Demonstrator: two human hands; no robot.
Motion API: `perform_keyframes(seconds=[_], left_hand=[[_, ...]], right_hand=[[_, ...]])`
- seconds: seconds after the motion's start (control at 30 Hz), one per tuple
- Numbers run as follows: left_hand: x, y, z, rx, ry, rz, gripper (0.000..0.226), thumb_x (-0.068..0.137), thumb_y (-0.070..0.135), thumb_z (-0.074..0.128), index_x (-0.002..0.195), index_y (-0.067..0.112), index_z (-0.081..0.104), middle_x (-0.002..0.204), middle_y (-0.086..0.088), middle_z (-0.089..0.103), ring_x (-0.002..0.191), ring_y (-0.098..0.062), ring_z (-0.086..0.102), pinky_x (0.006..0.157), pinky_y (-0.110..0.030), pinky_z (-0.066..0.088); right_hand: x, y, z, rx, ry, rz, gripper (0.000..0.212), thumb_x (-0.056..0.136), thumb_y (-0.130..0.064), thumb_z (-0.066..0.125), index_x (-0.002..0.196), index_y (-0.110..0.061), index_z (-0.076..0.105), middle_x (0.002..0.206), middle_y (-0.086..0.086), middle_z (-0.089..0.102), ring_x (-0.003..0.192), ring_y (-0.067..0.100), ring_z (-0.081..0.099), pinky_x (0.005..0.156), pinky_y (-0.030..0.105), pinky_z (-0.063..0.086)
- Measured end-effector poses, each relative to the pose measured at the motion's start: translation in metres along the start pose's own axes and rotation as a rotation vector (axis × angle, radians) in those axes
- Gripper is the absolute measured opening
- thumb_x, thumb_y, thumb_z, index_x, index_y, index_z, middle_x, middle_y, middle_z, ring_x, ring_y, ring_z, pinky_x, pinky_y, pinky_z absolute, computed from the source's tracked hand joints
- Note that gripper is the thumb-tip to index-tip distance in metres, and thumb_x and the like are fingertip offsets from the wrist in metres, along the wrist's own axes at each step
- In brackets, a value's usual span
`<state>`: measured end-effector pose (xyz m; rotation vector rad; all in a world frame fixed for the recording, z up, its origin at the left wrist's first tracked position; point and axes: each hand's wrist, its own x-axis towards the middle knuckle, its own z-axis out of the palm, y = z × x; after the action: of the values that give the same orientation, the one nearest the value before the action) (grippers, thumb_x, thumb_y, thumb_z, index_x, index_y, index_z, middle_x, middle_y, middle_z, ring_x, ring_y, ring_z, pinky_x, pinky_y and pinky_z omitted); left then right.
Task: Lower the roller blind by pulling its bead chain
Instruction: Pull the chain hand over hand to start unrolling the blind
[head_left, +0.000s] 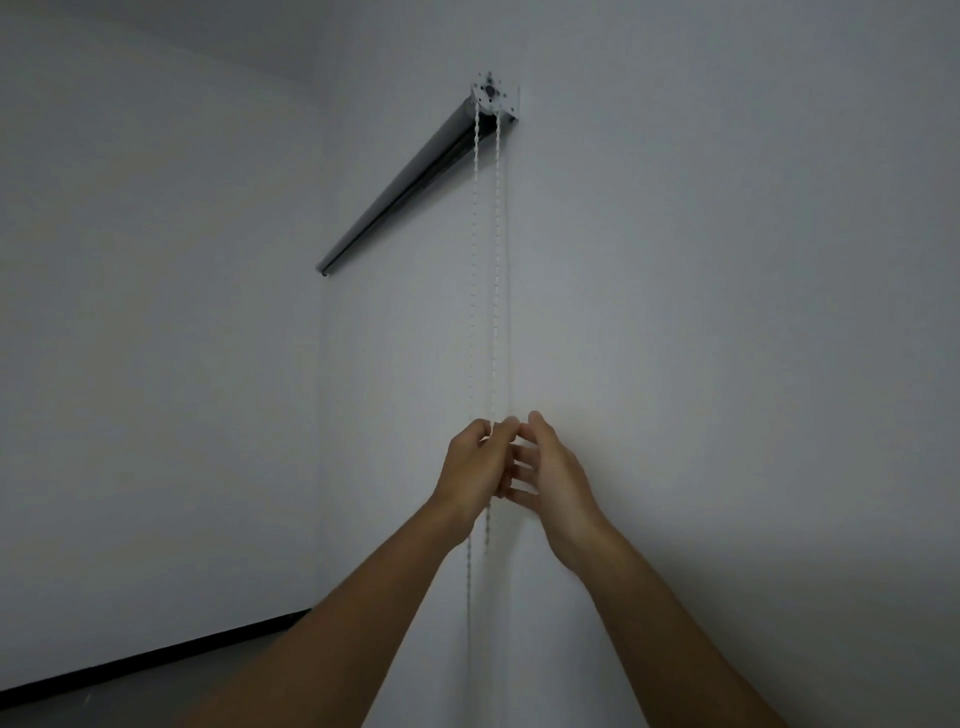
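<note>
Left hand (470, 467) fingers pinched shut on the bead chain (494, 260) hanging from the roller blind (400, 192) bracket; right hand (550, 473) fingers loosely spread beside it, holding nothing clear. Pull one strand straight down, steadily.

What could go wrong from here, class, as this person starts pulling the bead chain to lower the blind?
1. The left hand pinches one strand of the bead chain while the right hand sits open beside it; grabbing the other strand too could stall the blind or roll it the wrong way.
2. The two strands hang close together, so they might tangle.
3. A sideways tug may strain the bracket.
</note>
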<state>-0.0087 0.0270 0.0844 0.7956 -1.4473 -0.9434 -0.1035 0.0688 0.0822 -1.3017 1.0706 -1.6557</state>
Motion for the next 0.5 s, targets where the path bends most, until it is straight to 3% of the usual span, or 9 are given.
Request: perform_keyframes(seconds=[0.1,0.17,0.23,0.3,0.37,0.43,0.5], left_hand=[[-0.006,0.030,0.002,-0.009,-0.001,0.055,0.031,0.095,0.043,0.053,0.094,0.016,0.068,0.082,-0.008,0.075,0.062,-0.012,0.070,0.050,-0.021,0.051],[-0.009,0.049,0.003,-0.010,0.024,0.084,0.035,0.099,0.045,0.045,0.096,0.020,0.069,0.086,-0.005,0.077,0.065,-0.014,0.072,0.047,-0.020,0.049],[-0.013,0.061,0.006,0.042,0.058,0.137,0.041,0.102,0.046,0.037,0.101,0.022,0.070,0.090,-0.006,0.076,0.066,-0.016,0.070,0.046,-0.018,0.050],[-0.019,0.066,0.011,0.121,0.093,0.189,0.048,0.104,0.044,0.031,0.111,0.015,0.069,0.102,-0.016,0.074,0.085,-0.030,0.070,0.070,-0.037,0.060],[-0.025,0.070,0.015,0.186,0.136,0.216,0.055,0.105,0.042,0.027,0.113,0.006,0.067,0.106,-0.024,0.071,0.099,-0.040,0.065,0.087,-0.050,0.054],[-0.026,0.069,0.014,0.210,0.166,0.265,0.055,0.106,0.041,0.026,0.099,0.009,0.070,0.083,-0.011,0.075,0.081,-0.030,0.071,0.071,-0.035,0.059],[-0.029,0.068,0.013,0.206,0.189,0.306,0.051,0.106,0.040,0.027,0.072,0.022,0.061,0.050,0.011,0.059,0.049,-0.003,0.057,0.045,-0.011,0.041]], right_hand=[[0.006,-0.019,0.009,0.023,-0.024,-0.032,0.045,0.094,-0.057,0.044,0.092,-0.028,0.078,0.090,-0.001,0.080,0.082,0.013,0.076,0.063,0.029,0.059],[0.011,-0.033,0.012,0.047,-0.056,-0.043,0.044,0.093,-0.060,0.043,0.089,-0.034,0.079,0.091,-0.003,0.080,0.083,0.013,0.076,0.061,0.029,0.058],[0.018,-0.047,0.013,0.086,-0.085,-0.041,0.044,0.094,-0.060,0.044,0.106,-0.032,0.076,0.103,0.001,0.079,0.093,0.018,0.075,0.069,0.034,0.058],[0.027,-0.062,0.013,0.132,-0.129,-0.027,0.048,0.096,-0.059,0.044,0.119,-0.024,0.067,0.110,0.007,0.077,0.101,0.022,0.073,0.078,0.038,0.057],[0.033,-0.079,0.015,0.208,-0.195,-0.007,0.048,0.098,-0.055,0.045,0.120,-0.017,0.063,0.103,0.012,0.079,0.095,0.028,0.075,0.084,0.042,0.057],[0.037,-0.097,0.020,0.302,-0.258,0.007,0.046,0.099,-0.049,0.047,0.118,-0.010,0.061,0.094,0.015,0.079,0.080,0.031,0.074,0.077,0.041,0.058],[0.038,-0.112,0.025,0.353,-0.298,0.001,0.042,0.100,-0.044,0.049,0.116,-0.007,0.062,0.080,0.013,0.076,0.065,0.028,0.070,0.062,0.036,0.056]])
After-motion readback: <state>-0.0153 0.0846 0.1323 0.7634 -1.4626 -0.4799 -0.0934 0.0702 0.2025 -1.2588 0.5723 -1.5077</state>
